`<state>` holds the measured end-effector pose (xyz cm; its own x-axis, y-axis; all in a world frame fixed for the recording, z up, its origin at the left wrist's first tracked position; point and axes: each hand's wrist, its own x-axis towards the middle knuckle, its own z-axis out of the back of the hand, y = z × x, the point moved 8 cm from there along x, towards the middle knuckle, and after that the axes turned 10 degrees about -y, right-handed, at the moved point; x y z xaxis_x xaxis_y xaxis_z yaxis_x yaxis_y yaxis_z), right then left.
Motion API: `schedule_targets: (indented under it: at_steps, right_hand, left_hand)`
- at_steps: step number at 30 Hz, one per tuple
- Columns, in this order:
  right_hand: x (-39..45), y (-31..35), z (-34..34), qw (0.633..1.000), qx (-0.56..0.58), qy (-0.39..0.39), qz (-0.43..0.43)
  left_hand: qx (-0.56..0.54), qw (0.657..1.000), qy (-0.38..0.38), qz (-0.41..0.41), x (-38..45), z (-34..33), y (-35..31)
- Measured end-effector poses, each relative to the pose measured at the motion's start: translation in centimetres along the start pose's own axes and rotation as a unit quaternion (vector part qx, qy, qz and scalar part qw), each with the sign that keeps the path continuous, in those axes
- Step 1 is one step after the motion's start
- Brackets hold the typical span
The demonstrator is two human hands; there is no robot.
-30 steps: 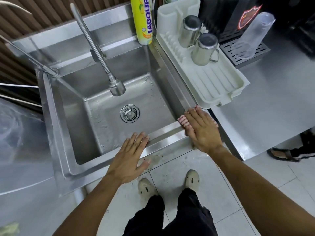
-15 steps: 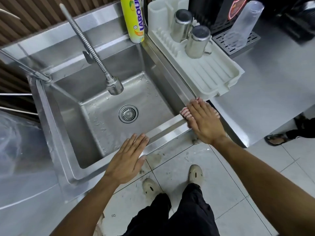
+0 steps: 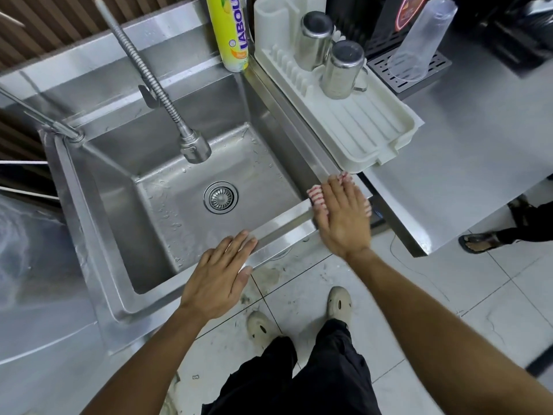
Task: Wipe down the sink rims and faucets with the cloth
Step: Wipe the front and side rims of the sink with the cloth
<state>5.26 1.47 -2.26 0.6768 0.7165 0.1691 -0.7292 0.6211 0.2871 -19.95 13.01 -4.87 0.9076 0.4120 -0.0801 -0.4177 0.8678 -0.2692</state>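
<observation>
A steel sink has a wet basin and a round drain. A flexible spring faucet hangs over the basin, and a second thin spout comes in from the left. My right hand lies flat, fingers straight, pressing a pink-and-white striped cloth onto the sink's front right corner; most of the cloth is hidden under the palm. My left hand rests flat with straight fingers on the front rim.
A white drying rack with two steel cups sits right of the sink. A yellow detergent bottle stands at the back rim. A clear plastic cup lies on a drip grate. Another person's sandalled foot is at right.
My right hand with the cloth stays at the front right corner, shifting only slightly. The left hand remains flat on the front rim. The camera has moved a little.
</observation>
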Motion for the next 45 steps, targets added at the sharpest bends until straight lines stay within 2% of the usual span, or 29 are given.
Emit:
schedule_targets:
  at_steps: [1, 3, 5, 6, 10, 12, 15, 18, 20, 21, 24, 26, 28, 29, 32, 35, 37, 41, 45]
  right_hand:
    - [-0.6, 1.8, -0.5, 1.0, 0.019, -0.003, -0.009]
    - [-2.0, 5.1, -1.7, 0.996, 0.037, 0.033, 0.074]
    - [-2.1, 4.8, -1.8, 0.983, 0.031, 0.066, 0.167]
    - [-1.5, 3.4, -1.6, 0.98, 0.027, 0.071, 0.181]
    - [0.9, -2.7, -0.2, 0.988, -0.016, 0.073, 0.135]
    - [0.5, -2.1, -0.3, 0.992, -0.018, 0.065, 0.104]
    - [-1.3, 2.7, -1.4, 0.998, -0.003, 0.035, 0.047]
    - [-3.5, 7.4, -3.1, 0.984, 0.019, 0.077, 0.159]
    - [-2.6, 6.2, -2.6, 0.971, 0.02, 0.095, 0.218]
    - [-1.7, 4.6, -2.2, 0.971, 0.013, 0.101, 0.216]
    - [1.0, -0.9, -0.9, 0.988, -0.018, 0.082, 0.131]
    - [0.8, -0.8, -0.7, 0.995, -0.027, 0.06, 0.069]
    - [-0.6, 2.5, -1.1, 0.999, -0.02, 0.025, 0.009]
    - [-1.5, 4.8, -1.6, 1.0, -0.005, 0.027, 0.014]
    - [-4.1, 9.7, -3.3, 0.985, 0.028, 0.085, 0.146]
    - [-3.3, 7.9, -2.9, 0.969, 0.053, 0.11, 0.217]
    - [-1.5, 4.7, -1.9, 0.974, 0.045, 0.098, 0.199]
    - [0.8, -1.4, -0.4, 0.991, 0.008, 0.096, 0.093]
    - [-0.3, 1.1, -1.0, 0.998, 0.005, 0.064, 0.005]
  left_hand:
    - [-0.006, 1.0, -0.005, 0.004, 0.1, 0.1, 0.1]
    - [-0.018, 1.0, -0.02, 0.009, 0.1, 0.4, 0.3]
    - [-0.026, 0.999, -0.033, 0.01, 0.2, 0.6, 0.3]
    - [-0.03, 0.999, -0.039, 0.012, 0.1, 0.7, 0.3]
    - [-0.039, 0.998, -0.048, 0.014, 0.1, 0.8, 0.0]
    - [-0.051, 0.998, -0.044, 0.018, 0.1, 0.9, 0.2]
    - [-0.056, 0.998, -0.037, 0.015, 0.1, 0.9, 0.7]
    - [-0.056, 0.998, -0.016, 0.005, -0.2, 0.4, 1.1]
    - [-0.06, 0.998, -0.015, 0.002, -0.3, 0.5, 1.3]
    - [-0.061, 0.998, -0.019, 0.003, -0.3, 0.6, 1.4]
    - [-0.044, 0.998, -0.036, 0.023, -0.5, 0.8, 1.5]
    - [-0.038, 0.998, -0.041, 0.04, -0.6, 0.8, 1.6]
    - [-0.029, 0.997, -0.039, 0.052, -0.5, 0.6, 1.7]
    - [-0.027, 0.997, -0.036, 0.059, -0.6, 0.6, 1.8]
    - [-0.039, 0.996, -0.02, 0.083, -0.6, 0.6, 1.9]
    - [-0.046, 0.992, -0.028, 0.113, -0.7, 1.0, 2.2]
    - [-0.036, 0.992, -0.028, 0.12, -0.8, 1.1, 2.0]
    - [-0.029, 0.992, -0.015, 0.126, -0.7, 1.2, 2.0]
    - [-0.025, 0.991, -0.014, 0.133, -0.5, 1.5, 2.0]
